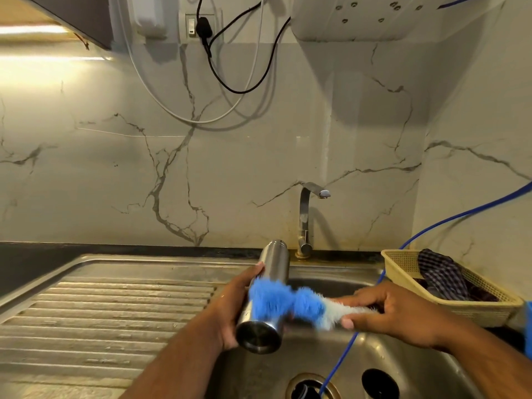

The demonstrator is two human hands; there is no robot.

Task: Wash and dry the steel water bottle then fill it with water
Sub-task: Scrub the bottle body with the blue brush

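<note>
My left hand (230, 306) grips the steel water bottle (273, 266) around its body, holding it tilted over the sink basin (374, 358) with its base toward me. My right hand (394, 309) holds a bottle brush (288, 302) with blue and white bristles. The blue bristles lie across the outside of the bottle's lower half. The bottle's far end points toward the tap (306, 217), from which no water is seen running.
A ribbed steel drainboard (100, 318) lies to the left of the basin. A yellow plastic basket (403, 272) with a checked cloth (443, 275) sits at the right. A blue hose (339, 361) runs down into the drain. Cables hang on the marble wall.
</note>
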